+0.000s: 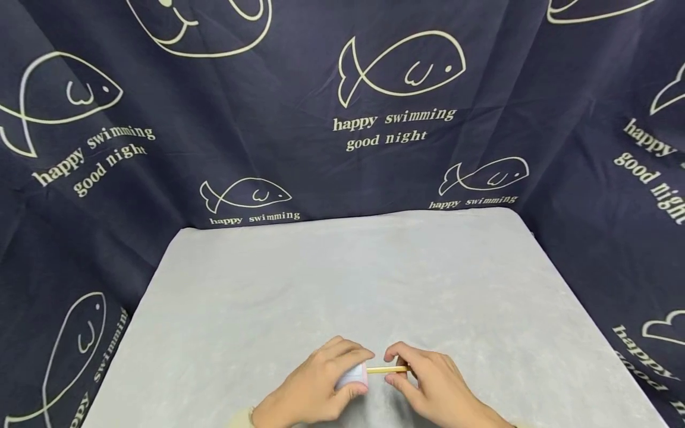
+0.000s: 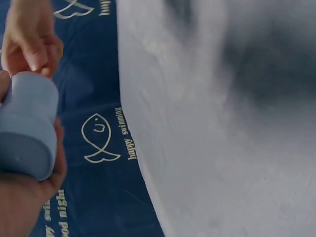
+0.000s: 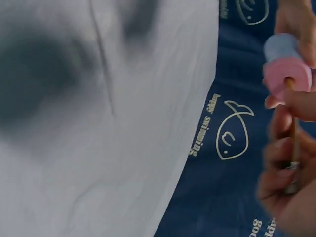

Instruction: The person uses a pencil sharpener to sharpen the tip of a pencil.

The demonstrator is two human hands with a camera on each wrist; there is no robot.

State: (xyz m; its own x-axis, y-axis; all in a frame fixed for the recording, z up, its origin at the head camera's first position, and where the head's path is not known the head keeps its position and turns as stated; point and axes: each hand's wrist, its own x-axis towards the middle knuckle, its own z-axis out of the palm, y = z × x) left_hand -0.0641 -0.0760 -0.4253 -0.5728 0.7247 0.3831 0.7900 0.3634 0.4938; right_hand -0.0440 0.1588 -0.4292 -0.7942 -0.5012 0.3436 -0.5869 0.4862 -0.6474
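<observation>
At the near edge of the table (image 1: 374, 285), low in the head view, the two hands meet over the pale grey cloth. The left hand (image 1: 316, 386) curls its fingers and thumb round a small sharpener (image 1: 353, 375), a stubby cylinder with a light blue body and a pink end face; the left wrist view shows the blue barrel (image 2: 27, 128) lying across the palm, rounded and smooth. The right hand (image 1: 433, 386) pinches a yellow pencil (image 1: 387, 370) between thumb and fingertips, holding it level, its tip pointing left into the sharpener's pink end. In the right wrist view the pink face (image 3: 287, 74) has a hole at its centre, and the pencil (image 3: 292, 143) runs from that hole down through the curled fingers (image 3: 276, 153), blurred along its length. Both things are held just above the cloth, close to the near edge and a little right of the middle. Beyond the hands the tabletop runs bare and wide to its far edge, with open surface left and right as well. The table's left, right and far edges meet a dark blue curtain (image 1: 342, 119) printed with cream fish outlines and the words "happy swimming good night", which walls the table on three sides.
</observation>
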